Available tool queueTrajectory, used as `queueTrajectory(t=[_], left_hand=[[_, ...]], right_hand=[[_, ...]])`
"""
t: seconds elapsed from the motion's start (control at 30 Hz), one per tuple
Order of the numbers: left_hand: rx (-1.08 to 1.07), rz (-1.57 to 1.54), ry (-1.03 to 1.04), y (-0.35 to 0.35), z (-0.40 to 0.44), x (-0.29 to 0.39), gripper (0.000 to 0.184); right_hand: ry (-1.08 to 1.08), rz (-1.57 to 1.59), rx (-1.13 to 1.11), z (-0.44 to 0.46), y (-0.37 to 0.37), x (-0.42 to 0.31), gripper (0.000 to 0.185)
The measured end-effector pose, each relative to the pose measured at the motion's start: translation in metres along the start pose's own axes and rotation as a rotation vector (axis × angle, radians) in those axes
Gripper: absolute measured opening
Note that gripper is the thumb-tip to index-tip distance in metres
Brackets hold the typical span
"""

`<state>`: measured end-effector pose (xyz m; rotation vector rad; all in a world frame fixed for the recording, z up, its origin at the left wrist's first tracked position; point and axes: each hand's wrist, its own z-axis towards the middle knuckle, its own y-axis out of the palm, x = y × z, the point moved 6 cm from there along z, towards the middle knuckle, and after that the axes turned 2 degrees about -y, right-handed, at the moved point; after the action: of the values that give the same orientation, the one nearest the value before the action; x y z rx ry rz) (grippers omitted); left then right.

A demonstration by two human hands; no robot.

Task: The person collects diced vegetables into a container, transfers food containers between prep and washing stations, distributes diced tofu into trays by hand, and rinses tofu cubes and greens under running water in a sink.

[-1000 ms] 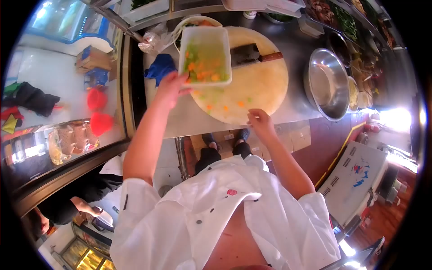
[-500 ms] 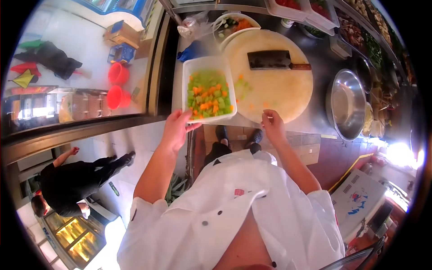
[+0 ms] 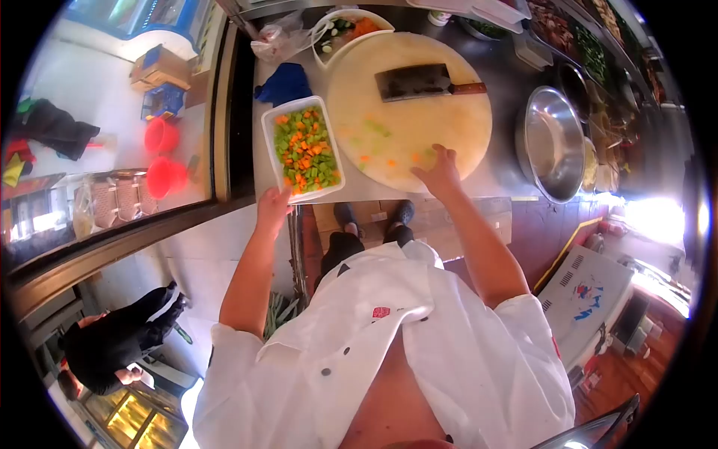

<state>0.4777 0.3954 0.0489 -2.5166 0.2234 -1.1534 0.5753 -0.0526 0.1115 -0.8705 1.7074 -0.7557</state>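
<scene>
The left hand (image 3: 274, 208) had its fingers clamped on the near corner of a vegetable tub (image 3: 335, 152), just beside the board (image 3: 460, 123). Over that, the right hand (image 3: 440, 173) held its fingers apart near stray bits (image 3: 391, 162); gathering them seemed in hand, wanting a pinch. Beyond lay a cleaver (image 3: 413, 82).

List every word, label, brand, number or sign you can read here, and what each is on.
No text is readable.
Red mark on the white jacket: too small to read.
Blue and red markings on the pale panel: too blurred to read.

The tray (image 3: 319, 193) is white, its diced vegetables (image 3: 307, 152) green and orange.
</scene>
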Motion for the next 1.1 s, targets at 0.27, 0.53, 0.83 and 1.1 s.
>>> queueTrajectory(t=[0.27, 0.53, 0.83, 1.1], left_hand=[[0.096, 0.803, 0.947, 0.076, -0.036, 0.19, 0.063], [-0.182, 0.792, 0.83, 0.148, -0.004, 0.177, 0.043], [0.018, 0.552, 0.752, 0.163, 0.025, 0.185, 0.02], [0.006, 0.659, 0.804, 0.129, 0.056, 0.239, 0.044]], right_hand=[[-0.143, 0.03, -0.054, 0.028, 0.016, -0.003, 0.052], [-0.197, 0.128, -0.087, 0.028, 0.017, -0.011, 0.037], [-0.279, 0.104, -0.192, 0.031, 0.034, -0.046, 0.038], [-0.177, 0.117, -0.253, 0.025, 0.025, -0.068, 0.076]])
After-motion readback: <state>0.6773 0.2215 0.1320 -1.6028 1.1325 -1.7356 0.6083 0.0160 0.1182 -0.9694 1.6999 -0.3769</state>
